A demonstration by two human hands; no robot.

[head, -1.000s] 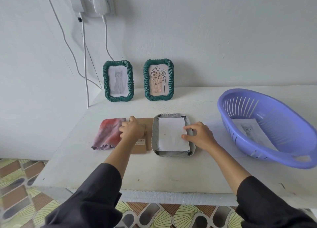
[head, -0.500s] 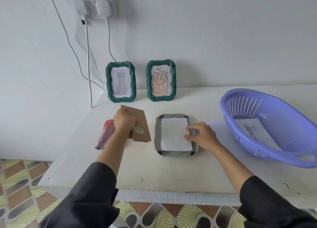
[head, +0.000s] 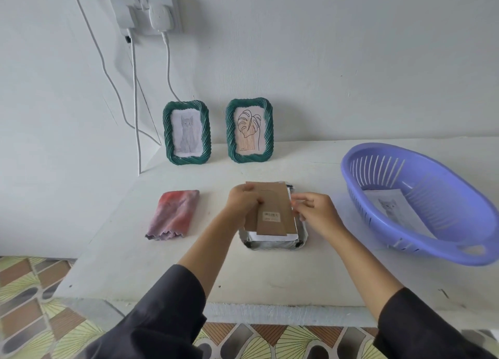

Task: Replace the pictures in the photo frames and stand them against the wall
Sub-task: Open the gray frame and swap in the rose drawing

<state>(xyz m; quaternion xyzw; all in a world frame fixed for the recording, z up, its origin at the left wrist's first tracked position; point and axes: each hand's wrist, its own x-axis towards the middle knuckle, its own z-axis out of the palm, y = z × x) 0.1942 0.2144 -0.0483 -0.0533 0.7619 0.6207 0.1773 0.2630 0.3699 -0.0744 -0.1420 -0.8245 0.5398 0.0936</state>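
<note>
Bare surface is seen along the front edge, w/ room for a hand. The wall stretch right of the leaf-picture frame is left open up to the purple basket, which blocks the right side. Back left is taken by the cat-picture frame & charger cables. The left is partly blocked by the folded cloth. Centre is filled by the face-down frame, w/ the cardboard backing held over it by the left hand & right hand.

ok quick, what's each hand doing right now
Left hand: holding the cardboard backing above the face-down frame.
Right hand: fingers at the backing's right edge; grip cannot be told.
</note>
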